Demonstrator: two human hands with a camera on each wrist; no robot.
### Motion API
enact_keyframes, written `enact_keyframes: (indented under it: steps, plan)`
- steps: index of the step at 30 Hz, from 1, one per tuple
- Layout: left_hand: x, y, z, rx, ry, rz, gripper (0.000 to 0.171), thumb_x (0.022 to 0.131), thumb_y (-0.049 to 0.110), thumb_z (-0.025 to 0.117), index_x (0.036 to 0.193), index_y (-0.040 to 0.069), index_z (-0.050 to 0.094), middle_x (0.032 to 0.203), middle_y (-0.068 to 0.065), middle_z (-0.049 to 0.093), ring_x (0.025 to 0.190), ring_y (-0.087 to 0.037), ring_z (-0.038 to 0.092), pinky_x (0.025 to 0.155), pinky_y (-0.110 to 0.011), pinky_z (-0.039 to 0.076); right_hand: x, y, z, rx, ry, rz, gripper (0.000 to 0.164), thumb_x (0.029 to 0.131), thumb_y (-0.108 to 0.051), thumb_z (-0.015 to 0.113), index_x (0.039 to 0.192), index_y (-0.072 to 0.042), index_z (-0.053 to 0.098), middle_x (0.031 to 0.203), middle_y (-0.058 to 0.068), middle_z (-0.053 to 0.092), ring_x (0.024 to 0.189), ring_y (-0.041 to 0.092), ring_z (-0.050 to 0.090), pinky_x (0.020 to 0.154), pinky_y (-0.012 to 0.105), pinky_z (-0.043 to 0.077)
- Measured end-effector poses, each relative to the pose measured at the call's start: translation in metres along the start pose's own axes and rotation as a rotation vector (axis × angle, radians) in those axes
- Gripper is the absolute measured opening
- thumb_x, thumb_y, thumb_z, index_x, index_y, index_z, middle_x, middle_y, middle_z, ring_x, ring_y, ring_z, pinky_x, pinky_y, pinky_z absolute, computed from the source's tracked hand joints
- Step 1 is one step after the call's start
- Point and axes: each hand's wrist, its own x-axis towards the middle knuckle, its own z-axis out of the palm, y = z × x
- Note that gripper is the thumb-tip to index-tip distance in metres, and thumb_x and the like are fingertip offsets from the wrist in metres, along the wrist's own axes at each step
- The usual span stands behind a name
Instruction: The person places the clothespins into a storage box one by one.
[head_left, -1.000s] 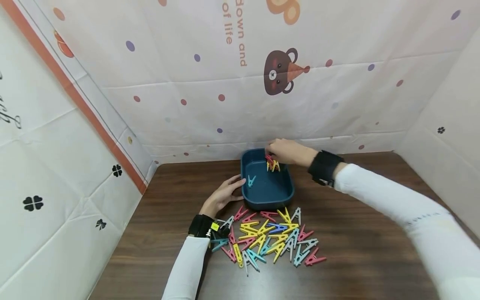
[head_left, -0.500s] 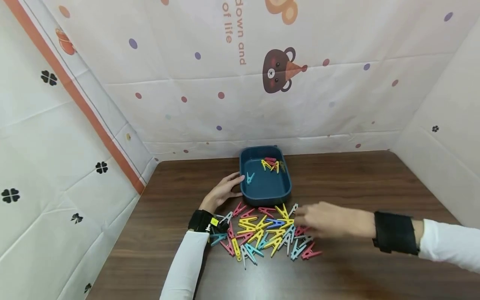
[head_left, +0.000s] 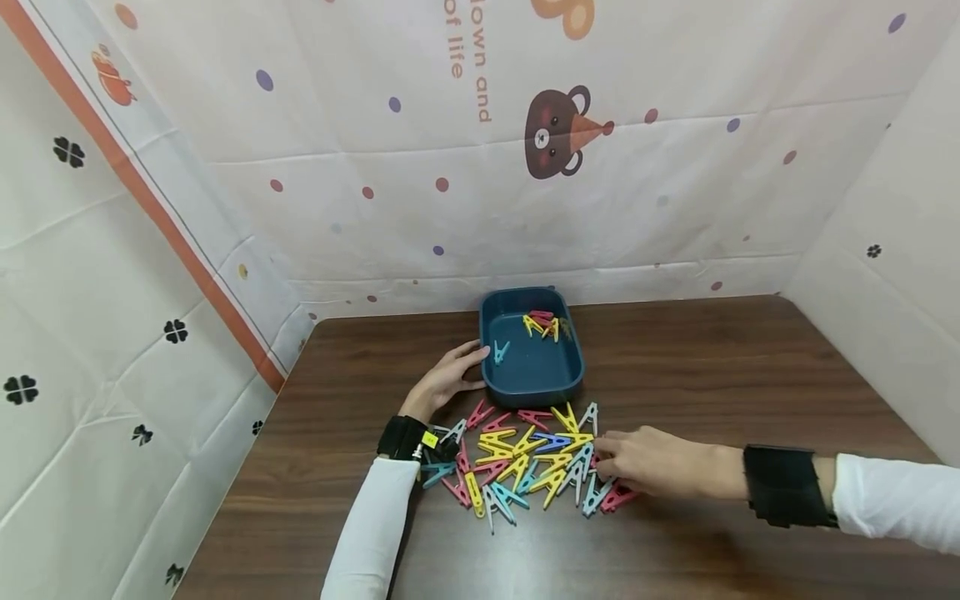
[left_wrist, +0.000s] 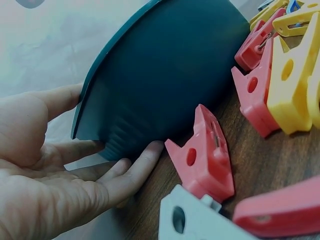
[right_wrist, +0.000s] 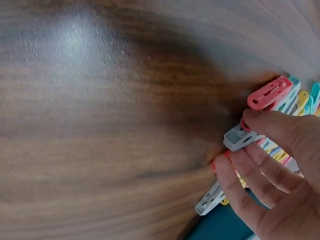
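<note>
My left hand [head_left: 444, 382] rests against the left side of a dark blue plastic tub [head_left: 534, 371]. In the left wrist view its fairly straight fingers touch the tub's rim and outer wall [left_wrist: 155, 75]. At the right edge of a pile of coloured clothespins, my right hand [head_left: 651, 458] reaches in low. The right wrist view shows a grey clothespin [right_wrist: 240, 137] between its thumb and spread fingers, with a red clothespin [right_wrist: 270, 95] by the thumb. Inside the tub lie a light blue clothespin [head_left: 500, 353] and several yellow and red ones.
Yellow, red, blue and grey clothespins cover the table just in front of the tub, among them a yellow clothespin [head_left: 474, 495] near the left wrist. The brown wooden table [head_left: 720, 367] meets a patterned white cloth [head_left: 420, 225] behind the tub.
My right hand has left the tub, where it held clothespins, and moved down and right to the pile. Red and yellow clothespins now lie in the tub. The left hand stays at the tub.
</note>
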Motion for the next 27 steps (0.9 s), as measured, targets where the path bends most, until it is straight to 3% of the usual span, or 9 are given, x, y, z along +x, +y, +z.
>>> enact_keyframes:
  steps: [5, 11, 22, 27]
  plan:
    - [0.0, 0.001, 0.0, -0.003, -0.003, -0.001, 0.067, 0.104, 0.035, 0.06, 0.161, 0.015, 0.031, 0.167, -0.011, 0.031, 0.152, -0.03, 0.034, 0.113, -0.056, 0.045, 0.005, 0.007, -0.011, -0.024, 0.024, -0.009, 0.014, 0.084, -0.014, 0.083, 0.09, -0.025, 0.075, 0.093, -0.007, 0.064, 0.079, 0.004, 0.057, 0.054, 0.017, 0.047]
    - [0.0, 0.0, 0.0, 0.0, -0.001, 0.004, 0.067, 0.104, 0.035, 0.06, 0.161, 0.014, 0.03, 0.167, -0.011, 0.03, 0.152, -0.031, 0.034, 0.113, -0.057, 0.044, 0.01, 0.016, -0.021, 0.029, 0.009, 0.03, 0.009, 0.087, -0.018, 0.083, 0.092, -0.021, 0.076, 0.091, -0.006, 0.066, 0.075, -0.001, 0.055, 0.059, 0.016, 0.05]
    - [0.0, -0.001, 0.001, 0.002, -0.004, -0.003, 0.068, 0.104, 0.036, 0.06, 0.161, 0.015, 0.03, 0.167, -0.011, 0.03, 0.152, -0.03, 0.034, 0.112, -0.056, 0.045, 0.011, 0.025, -0.019, 0.185, -0.13, 0.038, 0.02, 0.082, -0.014, 0.087, 0.086, -0.022, 0.069, 0.086, -0.012, 0.062, 0.072, -0.006, 0.052, 0.061, 0.013, 0.045]
    - [0.001, 0.001, -0.001, -0.002, -0.003, -0.002, 0.066, 0.104, 0.036, 0.06, 0.16, 0.015, 0.032, 0.166, -0.011, 0.031, 0.151, -0.03, 0.036, 0.112, -0.056, 0.045, 0.015, 0.033, -0.027, 0.303, -0.221, 0.049, 0.016, 0.085, -0.016, 0.084, 0.086, -0.022, 0.07, 0.087, -0.014, 0.064, 0.074, -0.006, 0.052, 0.065, 0.012, 0.047]
